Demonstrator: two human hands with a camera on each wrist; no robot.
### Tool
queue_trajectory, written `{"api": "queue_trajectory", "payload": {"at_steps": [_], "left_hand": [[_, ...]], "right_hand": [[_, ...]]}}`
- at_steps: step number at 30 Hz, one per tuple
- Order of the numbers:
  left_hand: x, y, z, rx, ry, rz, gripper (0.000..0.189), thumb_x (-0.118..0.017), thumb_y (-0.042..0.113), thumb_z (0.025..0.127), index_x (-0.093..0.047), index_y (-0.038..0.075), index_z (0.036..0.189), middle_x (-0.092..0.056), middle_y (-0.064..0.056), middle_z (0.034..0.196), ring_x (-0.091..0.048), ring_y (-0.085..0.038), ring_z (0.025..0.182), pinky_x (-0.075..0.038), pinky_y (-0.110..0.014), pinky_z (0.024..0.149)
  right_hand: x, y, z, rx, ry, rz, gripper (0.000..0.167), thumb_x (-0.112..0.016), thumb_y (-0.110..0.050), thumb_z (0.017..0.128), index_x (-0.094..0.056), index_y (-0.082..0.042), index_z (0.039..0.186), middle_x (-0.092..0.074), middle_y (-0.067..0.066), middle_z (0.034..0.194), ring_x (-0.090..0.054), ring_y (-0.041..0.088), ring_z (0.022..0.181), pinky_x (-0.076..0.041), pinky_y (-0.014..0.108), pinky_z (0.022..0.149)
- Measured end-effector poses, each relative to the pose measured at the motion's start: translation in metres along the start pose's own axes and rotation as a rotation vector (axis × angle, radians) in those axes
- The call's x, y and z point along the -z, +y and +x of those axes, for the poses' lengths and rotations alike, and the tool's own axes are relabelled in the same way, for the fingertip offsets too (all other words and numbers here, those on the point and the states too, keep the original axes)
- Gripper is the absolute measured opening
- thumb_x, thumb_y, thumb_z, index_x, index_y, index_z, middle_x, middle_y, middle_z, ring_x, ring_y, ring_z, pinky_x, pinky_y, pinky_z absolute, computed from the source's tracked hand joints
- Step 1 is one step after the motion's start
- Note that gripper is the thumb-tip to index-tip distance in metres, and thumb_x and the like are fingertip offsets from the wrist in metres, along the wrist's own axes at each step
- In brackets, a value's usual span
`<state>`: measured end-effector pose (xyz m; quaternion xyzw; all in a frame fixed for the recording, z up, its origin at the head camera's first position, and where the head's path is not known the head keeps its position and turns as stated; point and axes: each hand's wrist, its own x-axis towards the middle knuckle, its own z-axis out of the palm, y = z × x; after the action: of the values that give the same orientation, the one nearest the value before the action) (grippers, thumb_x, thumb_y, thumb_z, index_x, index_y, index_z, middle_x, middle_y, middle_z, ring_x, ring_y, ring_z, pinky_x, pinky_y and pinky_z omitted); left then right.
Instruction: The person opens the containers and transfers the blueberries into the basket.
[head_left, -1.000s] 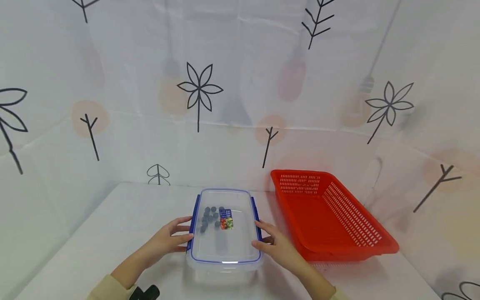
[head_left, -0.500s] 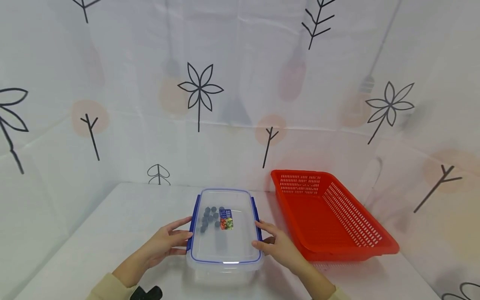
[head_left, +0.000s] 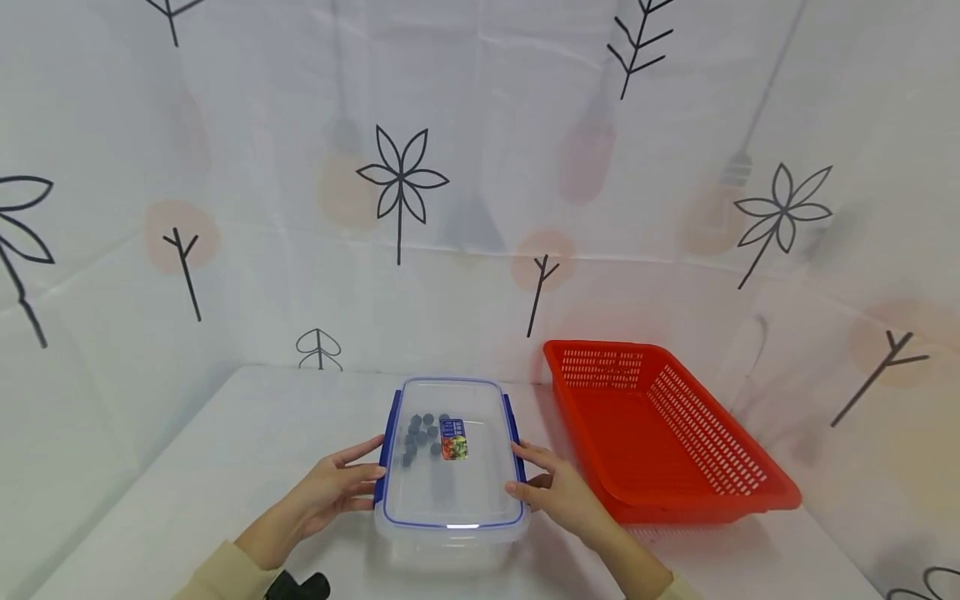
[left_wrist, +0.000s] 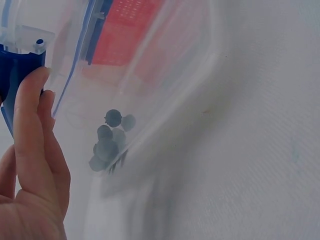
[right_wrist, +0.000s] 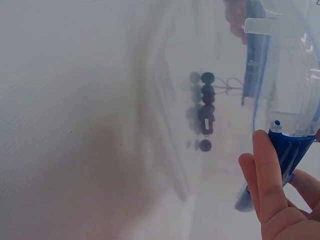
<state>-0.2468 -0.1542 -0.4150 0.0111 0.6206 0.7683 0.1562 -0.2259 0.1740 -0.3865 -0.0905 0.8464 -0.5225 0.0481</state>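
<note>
A clear plastic food storage box (head_left: pixel 480 492) with a blue-rimmed lid stands lid-up on the white table. Blue latches run along both long sides, and a fruit label (head_left: pixel 453 439) is on the lid. Several dark round berries (head_left: pixel 415 433), which look like blueberries, show through it at the left. My left hand (head_left: pixel 333 487) holds the left latch (left_wrist: pixel 20 67) between thumb and fingers, fingertips right at its edge. On the other side my right hand (head_left: pixel 562 496) grips the right latch (right_wrist: pixel 290 152), thumb and fingers on either side of the flap.
A red plastic basket (head_left: pixel 652 500) with slotted walls stands to the right, close beside my right hand. A black object (head_left: pixel 298 586) shows by my left sleeve at the lower edge. Behind the table (head_left: pixel 247 417) hangs a white patterned cloth (head_left: pixel 480 300).
My left wrist has turned slightly and shifted a little to the right, its fingers still at the latch. The right hand and the box stay about where they were.
</note>
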Motion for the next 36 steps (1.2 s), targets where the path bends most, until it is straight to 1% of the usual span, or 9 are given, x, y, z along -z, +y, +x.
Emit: {"api": "queue_trajectory", "payload": {"at_steps": [5, 14, 19, 22, 24, 28, 31, 34, 36], "left_hand": [[-0.001, -0.001, 0.001, 0.007, 0.004, -0.025, 0.073, -0.07, 0.01, 0.083, -0.031, 0.005, 0.144, -0.067, -0.011, 0.099, -0.065, -0.025, 0.085, -0.055, -0.04, 0.075], [-0.003, -0.003, 0.002, 0.022, 0.001, -0.055, 0.074, -0.071, 0.01, 0.082, -0.031, 0.005, 0.144, -0.066, -0.011, 0.1, -0.065, -0.023, 0.083, -0.055, -0.035, 0.074], [0.002, -0.006, 0.0, 0.043, 0.005, -0.121, 0.075, -0.068, 0.007, 0.085, -0.025, 0.003, 0.146, -0.064, -0.009, 0.1, -0.063, -0.02, 0.082, -0.055, -0.033, 0.075], [0.006, -0.008, -0.001, 0.052, -0.016, -0.159, 0.075, -0.066, 0.008, 0.086, -0.021, 0.003, 0.147, -0.063, -0.009, 0.104, -0.061, -0.019, 0.085, -0.054, -0.033, 0.078], [0.009, -0.008, -0.003, 0.053, -0.035, -0.15, 0.076, -0.065, 0.009, 0.087, -0.019, 0.003, 0.147, -0.062, -0.009, 0.107, -0.061, -0.02, 0.088, -0.053, -0.034, 0.081], [0.015, -0.006, -0.008, 0.038, -0.051, -0.065, 0.075, -0.064, 0.009, 0.087, -0.018, -0.003, 0.146, -0.06, -0.011, 0.114, -0.06, -0.021, 0.096, -0.051, -0.038, 0.085], [0.018, -0.004, -0.01, 0.03, -0.037, 0.033, 0.071, -0.065, 0.009, 0.087, -0.024, -0.006, 0.143, -0.059, -0.014, 0.116, -0.061, -0.023, 0.098, -0.051, -0.041, 0.085], [0.017, -0.002, -0.01, 0.02, 0.011, 0.132, 0.065, -0.068, 0.011, 0.085, -0.035, -0.005, 0.139, -0.057, -0.014, 0.118, -0.061, -0.022, 0.096, -0.052, -0.04, 0.082], [0.014, -0.001, -0.011, -0.003, 0.055, 0.199, 0.061, -0.068, 0.013, 0.085, -0.041, -0.003, 0.137, -0.056, -0.015, 0.118, -0.06, -0.022, 0.093, -0.053, -0.039, 0.08]], "right_hand": [[0.0, -0.002, 0.0, -0.008, 0.009, -0.017, 0.074, -0.077, -0.038, 0.074, -0.048, -0.011, 0.136, -0.034, 0.018, 0.144, -0.062, 0.016, 0.081, -0.056, 0.033, 0.071], [0.002, 0.001, -0.001, -0.005, 0.016, -0.004, 0.072, -0.077, -0.036, 0.074, -0.049, -0.009, 0.135, -0.035, 0.018, 0.144, -0.063, 0.017, 0.081, -0.056, 0.033, 0.07], [0.0, 0.002, 0.002, -0.007, 0.016, -0.016, 0.074, -0.077, -0.039, 0.073, -0.049, -0.011, 0.135, -0.035, 0.017, 0.144, -0.063, 0.016, 0.081, -0.056, 0.032, 0.07], [0.0, 0.001, 0.002, -0.004, 0.017, -0.018, 0.074, -0.077, -0.039, 0.073, -0.049, -0.011, 0.135, -0.035, 0.016, 0.144, -0.063, 0.017, 0.081, -0.056, 0.033, 0.07], [0.0, 0.001, 0.002, -0.004, 0.012, -0.018, 0.074, -0.077, -0.039, 0.073, -0.049, -0.011, 0.136, -0.035, 0.017, 0.144, -0.062, 0.016, 0.081, -0.056, 0.033, 0.07], [-0.002, 0.0, 0.002, -0.005, -0.011, -0.005, 0.074, -0.076, -0.038, 0.074, -0.048, -0.01, 0.136, -0.034, 0.017, 0.145, -0.062, 0.016, 0.081, -0.055, 0.032, 0.071], [-0.001, -0.001, 0.002, -0.004, -0.015, 0.006, 0.072, -0.077, -0.034, 0.075, -0.048, -0.009, 0.136, -0.034, 0.018, 0.144, -0.062, 0.017, 0.081, -0.056, 0.033, 0.071], [0.001, -0.002, 0.002, -0.005, -0.013, 0.019, 0.07, -0.076, -0.029, 0.076, -0.048, -0.008, 0.136, -0.034, 0.02, 0.144, -0.062, 0.018, 0.082, -0.056, 0.034, 0.071], [0.002, -0.001, 0.002, -0.008, -0.012, 0.029, 0.069, -0.076, -0.028, 0.077, -0.047, -0.007, 0.136, -0.033, 0.02, 0.144, -0.062, 0.018, 0.082, -0.056, 0.035, 0.07]]}}
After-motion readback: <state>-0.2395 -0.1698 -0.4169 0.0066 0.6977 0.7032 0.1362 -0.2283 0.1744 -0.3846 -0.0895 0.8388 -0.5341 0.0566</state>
